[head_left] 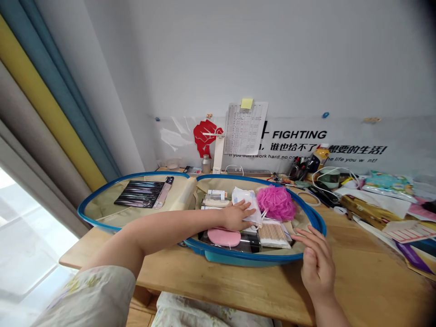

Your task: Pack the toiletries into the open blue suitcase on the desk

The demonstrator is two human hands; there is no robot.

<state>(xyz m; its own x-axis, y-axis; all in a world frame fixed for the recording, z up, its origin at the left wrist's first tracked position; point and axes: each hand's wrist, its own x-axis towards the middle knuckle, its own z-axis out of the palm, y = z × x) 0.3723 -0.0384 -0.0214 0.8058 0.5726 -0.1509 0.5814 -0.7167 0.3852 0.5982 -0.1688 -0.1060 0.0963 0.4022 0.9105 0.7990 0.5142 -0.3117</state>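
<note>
We lay our left hand, fingers spread and unclenched, on the white packet in the open case's right half, our right hand, loosely extended, at that case's near right rim.

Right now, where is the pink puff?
In the head view, the puff sits in the right half of the open case, right of the white packet under the left hand and behind the thin sticks.
</note>
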